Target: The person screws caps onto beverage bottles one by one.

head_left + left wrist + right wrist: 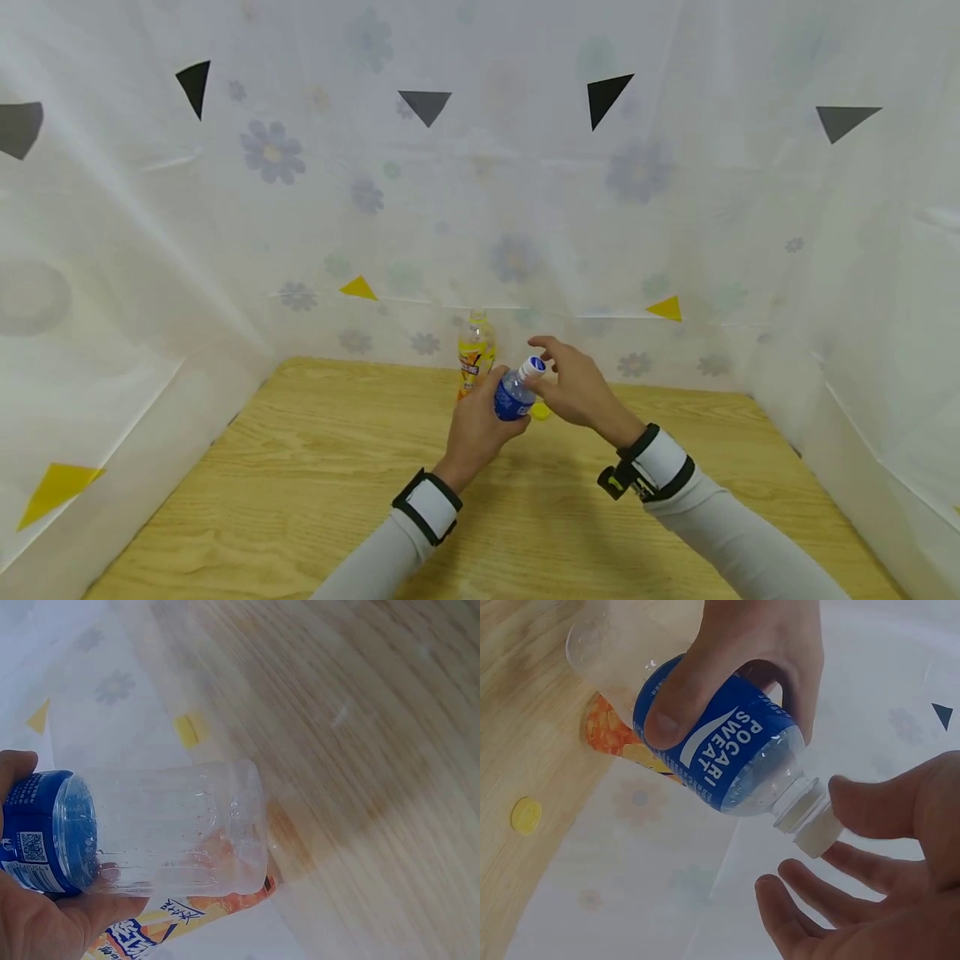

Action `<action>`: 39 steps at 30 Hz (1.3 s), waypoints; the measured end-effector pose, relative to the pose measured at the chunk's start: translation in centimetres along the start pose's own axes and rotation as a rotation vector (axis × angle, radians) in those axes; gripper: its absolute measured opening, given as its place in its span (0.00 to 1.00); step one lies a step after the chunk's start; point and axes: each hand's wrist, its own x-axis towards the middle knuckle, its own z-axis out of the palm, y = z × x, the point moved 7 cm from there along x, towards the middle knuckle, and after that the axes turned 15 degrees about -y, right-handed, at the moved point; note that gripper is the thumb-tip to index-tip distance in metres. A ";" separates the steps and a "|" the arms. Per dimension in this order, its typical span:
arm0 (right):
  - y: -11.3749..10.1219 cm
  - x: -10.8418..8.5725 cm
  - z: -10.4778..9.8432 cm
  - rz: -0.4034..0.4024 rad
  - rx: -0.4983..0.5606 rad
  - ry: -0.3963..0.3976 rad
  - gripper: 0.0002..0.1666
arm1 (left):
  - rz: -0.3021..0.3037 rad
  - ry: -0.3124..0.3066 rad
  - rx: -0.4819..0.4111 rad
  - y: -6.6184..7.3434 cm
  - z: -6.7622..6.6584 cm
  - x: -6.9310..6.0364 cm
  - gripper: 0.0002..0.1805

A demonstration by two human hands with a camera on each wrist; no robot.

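My left hand (480, 425) grips a clear plastic bottle (513, 398) round its blue label, which reads "Pocari Sweat" in the right wrist view. The bottle is tilted, its white cap (819, 829) on the neck towards my right hand (576, 385). The right thumb (870, 806) lies against the cap, while the other fingers are spread loosely around it. In the left wrist view, the bottle's clear lower part (180, 832) shows a few droplets. Behind stands a drink bottle with a yellow and orange label (476, 358), partly hidden by the left hand.
A yellow bottle cap (540, 411) lies on the wooden table (337, 467), near the bottles. White sheeting (465, 208) with flower prints encloses the table at the back and both sides. Black, grey and yellow triangles mark the sheeting.
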 end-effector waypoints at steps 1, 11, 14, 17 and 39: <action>-0.2 -0.1 -0.1 -0.018 -0.005 0.003 0.30 | -0.003 0.001 0.000 0.0 0.0 0.0 0.43; -0.6 -0.3 0.0 -0.049 0.028 0.031 0.20 | -0.006 -0.005 -0.014 -0.2 0.0 -0.1 0.43; -0.6 -0.2 -0.1 -0.058 0.025 0.037 0.21 | -0.006 -0.003 -0.008 -0.1 -0.1 0.0 0.42; -0.7 -0.2 -0.2 -0.069 0.016 0.042 0.21 | 0.002 0.001 0.001 -0.1 -0.2 0.0 0.42; 0.3 0.2 0.5 -0.067 -0.003 0.205 0.19 | -0.008 0.000 0.011 -0.4 -0.3 -0.4 0.43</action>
